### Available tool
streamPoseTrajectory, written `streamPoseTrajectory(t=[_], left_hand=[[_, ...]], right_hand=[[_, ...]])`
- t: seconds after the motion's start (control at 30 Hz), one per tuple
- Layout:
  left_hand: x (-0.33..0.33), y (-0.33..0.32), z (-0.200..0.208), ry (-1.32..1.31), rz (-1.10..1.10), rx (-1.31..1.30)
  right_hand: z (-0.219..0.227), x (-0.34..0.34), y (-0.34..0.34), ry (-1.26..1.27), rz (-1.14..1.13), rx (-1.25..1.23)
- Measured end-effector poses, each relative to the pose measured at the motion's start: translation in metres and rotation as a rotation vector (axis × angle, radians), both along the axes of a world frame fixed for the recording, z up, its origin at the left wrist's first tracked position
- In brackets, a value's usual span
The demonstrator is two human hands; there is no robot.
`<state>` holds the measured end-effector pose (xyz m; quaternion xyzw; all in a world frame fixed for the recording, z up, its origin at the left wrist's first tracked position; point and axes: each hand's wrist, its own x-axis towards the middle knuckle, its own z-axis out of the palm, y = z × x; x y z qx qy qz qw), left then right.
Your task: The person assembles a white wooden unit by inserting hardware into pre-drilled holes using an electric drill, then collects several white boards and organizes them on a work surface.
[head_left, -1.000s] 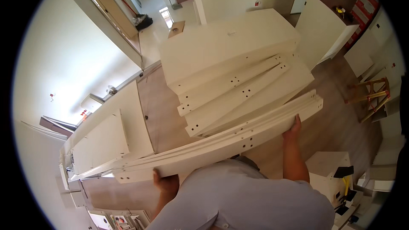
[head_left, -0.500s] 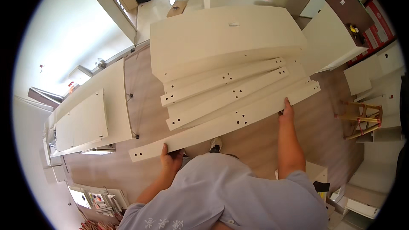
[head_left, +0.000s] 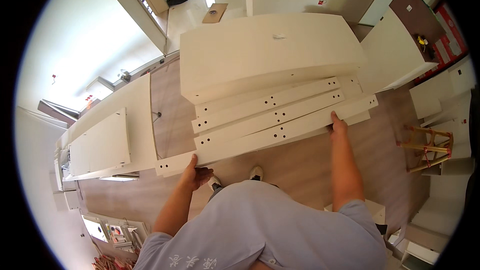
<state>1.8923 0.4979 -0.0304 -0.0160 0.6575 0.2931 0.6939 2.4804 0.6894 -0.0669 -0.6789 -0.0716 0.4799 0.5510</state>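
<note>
A long white board strip (head_left: 305,125) with drilled holes slants across in front of me, its right end farther away. My left hand (head_left: 196,174) is at its near edge by the left end, thumb on top and fingers below. Toward the right end, my right hand (head_left: 338,126) grips the same edge, thumb on the upper face and fingers hidden underneath. Just beyond lie two similar drilled strips, a middle strip (head_left: 240,126) and a farther strip (head_left: 237,110). The held strip overlaps or abuts the middle one; contact is hard to tell.
A large white panelled box (head_left: 270,50) stands beyond the strips. Leftward, a big white panel (head_left: 140,135) carries a smaller panel (head_left: 100,142). A wooden stool-like frame (head_left: 427,147) stands at right, near a white cabinet with a brown panel (head_left: 415,12). My shoes (head_left: 256,173) are on the wood-look floor.
The held strip has moved away from me, its left end closer to the other strips. My left hand has shifted forward with it, and more of my shoes shows.
</note>
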Motion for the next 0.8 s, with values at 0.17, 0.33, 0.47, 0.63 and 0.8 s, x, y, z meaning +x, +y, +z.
streamPoseTrajectory(t=[0.17, 0.33, 0.47, 0.63, 0.8], left_hand=[[-0.001, -0.003, -0.006, 0.034, 0.043, -0.033], [-0.012, 0.009, -0.033, 0.093, 0.308, 0.114], [-0.022, 0.049, -0.026, 0.271, 0.077, 0.127], [-0.028, 0.073, -0.023, 0.352, 0.052, 0.071], [-0.036, 0.067, -0.012, 0.436, -0.179, 0.092]], right_hand=[[0.008, -0.003, 0.016, -0.004, 0.057, -0.029], [0.001, -0.022, 0.016, 0.025, -0.038, -0.048], [-0.025, -0.004, 0.02, -0.001, -0.028, -0.004], [-0.026, -0.011, 0.04, -0.05, 0.037, -0.085], [-0.009, -0.002, 0.027, -0.14, 0.246, -0.248]])
